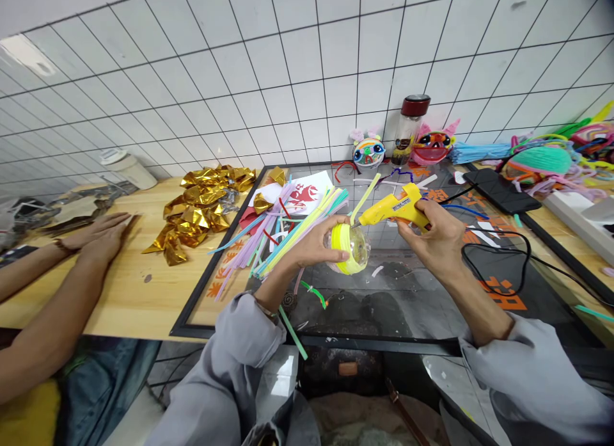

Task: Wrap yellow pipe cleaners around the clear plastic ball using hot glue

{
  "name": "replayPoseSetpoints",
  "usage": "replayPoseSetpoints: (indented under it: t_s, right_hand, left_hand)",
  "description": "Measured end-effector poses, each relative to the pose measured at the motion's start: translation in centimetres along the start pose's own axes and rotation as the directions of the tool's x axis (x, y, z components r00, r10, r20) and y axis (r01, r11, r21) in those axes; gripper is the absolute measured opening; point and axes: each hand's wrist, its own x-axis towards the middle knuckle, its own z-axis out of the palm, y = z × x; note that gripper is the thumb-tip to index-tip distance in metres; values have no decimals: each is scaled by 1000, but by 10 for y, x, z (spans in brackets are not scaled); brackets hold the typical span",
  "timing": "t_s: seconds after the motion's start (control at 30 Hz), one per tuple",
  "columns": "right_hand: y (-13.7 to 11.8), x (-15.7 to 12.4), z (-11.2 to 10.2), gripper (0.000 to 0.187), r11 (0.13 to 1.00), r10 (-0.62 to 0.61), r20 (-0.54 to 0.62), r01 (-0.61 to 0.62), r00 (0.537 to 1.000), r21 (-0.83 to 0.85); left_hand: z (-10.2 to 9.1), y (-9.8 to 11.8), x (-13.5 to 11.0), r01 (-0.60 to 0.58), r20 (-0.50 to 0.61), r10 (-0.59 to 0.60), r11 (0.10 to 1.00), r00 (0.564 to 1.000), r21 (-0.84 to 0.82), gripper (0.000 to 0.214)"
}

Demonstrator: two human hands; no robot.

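Observation:
My left hand (314, 243) is closed around a clear plastic ball (352, 246) wrapped with a yellow-green pipe cleaner, whose loose end sticks up toward the wall. My right hand (432, 231) grips a yellow hot glue gun (396, 209), its nozzle touching the top of the ball. The gun's black cord (499, 257) loops to the right over the glass sheet (412, 292). Both hands hover above the glass sheet on the wooden table.
Pastel pipe cleaners (283, 231) fan out behind my left hand. Gold foil pieces (201, 206) lie on the wood. Another person's hands (98, 231) rest flat at left. Craft masks (368, 153), a jar (410, 129) and colourful craft piles (551, 155) line the tiled wall.

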Motion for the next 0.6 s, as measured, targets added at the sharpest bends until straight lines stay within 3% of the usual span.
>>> replayPoseSetpoints:
  t_s: [0.6]
  right_hand:
    - [0,1,-3,14,996,16,41,-20,999,87]
  left_hand:
    - [-1,3,-1,22,14,-22,999,1000,-31,75]
